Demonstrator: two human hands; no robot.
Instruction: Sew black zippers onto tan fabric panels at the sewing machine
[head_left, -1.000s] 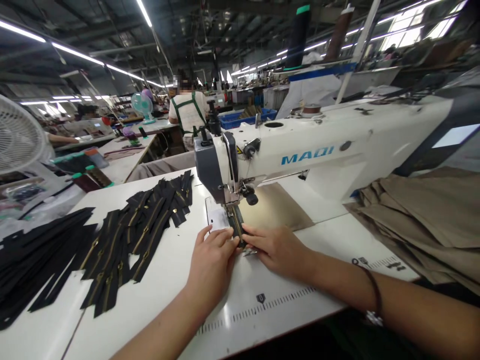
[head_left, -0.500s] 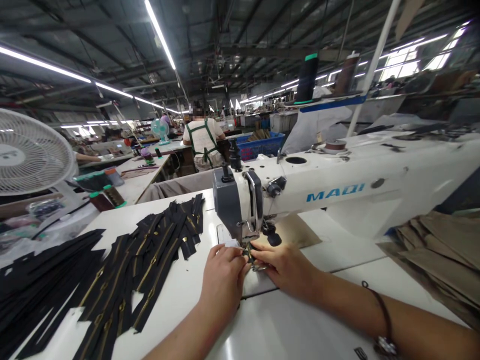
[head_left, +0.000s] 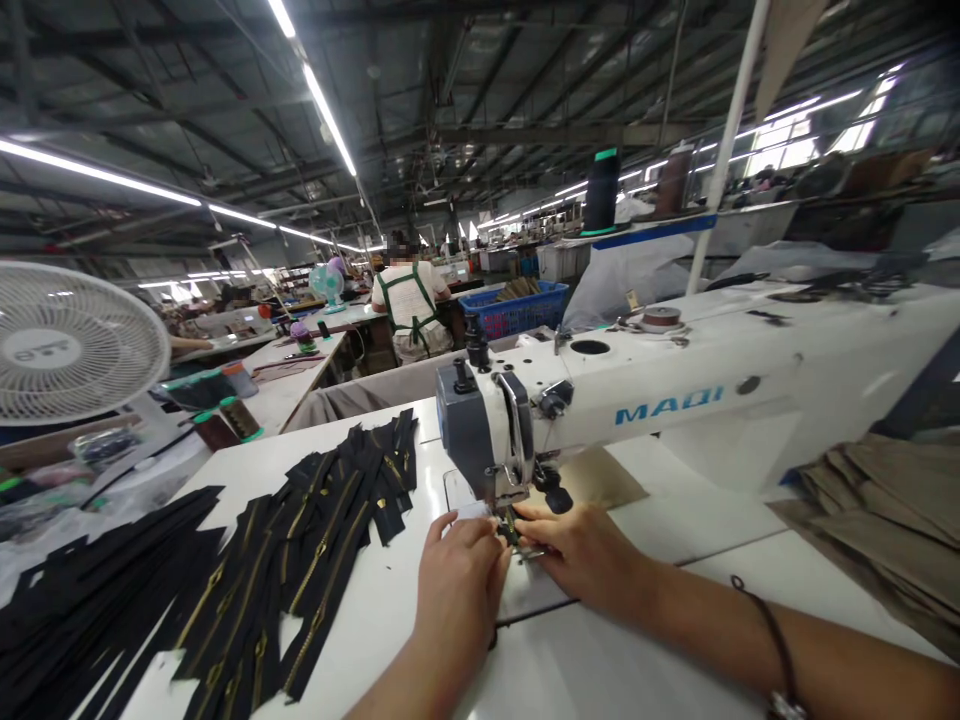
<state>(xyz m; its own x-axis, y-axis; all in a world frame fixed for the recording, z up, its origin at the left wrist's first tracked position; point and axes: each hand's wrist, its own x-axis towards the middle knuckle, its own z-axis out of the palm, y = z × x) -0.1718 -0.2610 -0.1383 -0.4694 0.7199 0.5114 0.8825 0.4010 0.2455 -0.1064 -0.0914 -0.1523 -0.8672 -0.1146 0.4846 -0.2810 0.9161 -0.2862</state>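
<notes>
Both hands are at the needle of the MAQI sewing machine (head_left: 675,395). Our left hand (head_left: 459,572) and right hand (head_left: 583,555) lie palm-down on the table (head_left: 375,640), fingers loosely curved, tips meeting on the short dark zipper piece (head_left: 513,528) just under the presser foot (head_left: 504,503). Neither hand wraps around anything; it's a fingertip press, not a grip. We judge the work in hand to be guiding that piece through the foot. To do it well, we hold it flat with even pressure from both sides, feed it straight along the foot line, let the machine pull rather than pushing, and stay clear of the needle, since the tips are very close to it. The piece sits between the two sets of fingertips, left hand touching its left edge, right hand its right edge and near end. Most of it is hidden by the fingers and the foot, so we can't tell how far under it is. The pile of black zippers (head_left: 300,550) lies on the table to the left, near the left hand but apart from it. Folded tan fabric (head_left: 885,510) lies well apart on the right. There's a fan (head_left: 71,345) at far left, and another person (head_left: 411,300) works with their back to us.
</notes>
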